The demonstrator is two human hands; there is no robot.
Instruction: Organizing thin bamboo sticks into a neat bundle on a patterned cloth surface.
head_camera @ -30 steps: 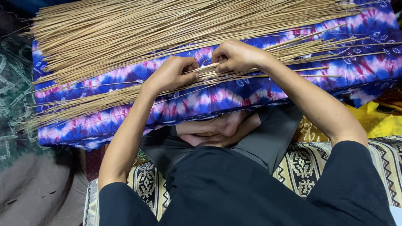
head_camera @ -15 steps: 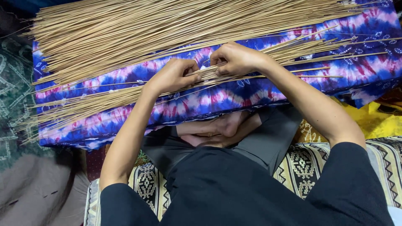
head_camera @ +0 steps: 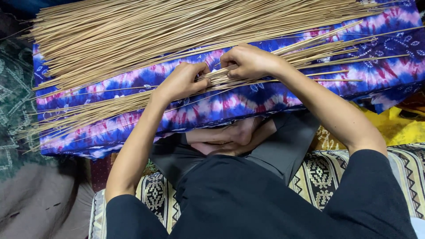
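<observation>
Thin tan sticks (head_camera: pixel 133 99) in a loose row lie across the blue, purple and pink tie-dyed cushion (head_camera: pixel 380 66), along the edge nearest our body. We have both hands on this row at the cushion's middle. Our left hand (head_camera: pixel 181 82) is curled over the sticks, fingers bent down and pinching a few of them. Our right hand (head_camera: pixel 248 61) sits just beside it, nearly touching, fingers likewise clenched on the same sticks. A much larger heap of sticks (head_camera: pixel 177 31) covers the cushion's far side, apart from the near row. Below the cushion's near edge we see our folded legs in grey trousers (head_camera: pixel 283 146), resting on a patterned woven mat (head_camera: pixel 327 172).
</observation>
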